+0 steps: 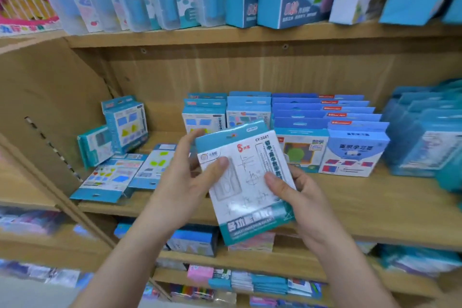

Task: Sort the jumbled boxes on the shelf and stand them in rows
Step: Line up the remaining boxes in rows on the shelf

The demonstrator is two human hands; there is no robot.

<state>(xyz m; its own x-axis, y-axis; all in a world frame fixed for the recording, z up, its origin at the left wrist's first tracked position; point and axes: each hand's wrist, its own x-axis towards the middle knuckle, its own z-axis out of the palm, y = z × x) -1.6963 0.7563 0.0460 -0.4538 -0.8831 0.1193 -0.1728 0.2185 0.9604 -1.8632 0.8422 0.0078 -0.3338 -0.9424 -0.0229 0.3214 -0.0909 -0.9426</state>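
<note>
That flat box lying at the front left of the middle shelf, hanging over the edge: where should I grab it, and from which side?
Take the flat box by its near end, the blue hang-tab strip, coming from the front. That end juts past the shelf edge, so fingers can probably slip under and a thumb on top. Both the left hand and right hand are holding the white packet.

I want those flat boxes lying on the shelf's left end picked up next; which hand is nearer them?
Left. The left hand is just right of the flat boxes; the right hand is farther right, beyond the held box.
</note>
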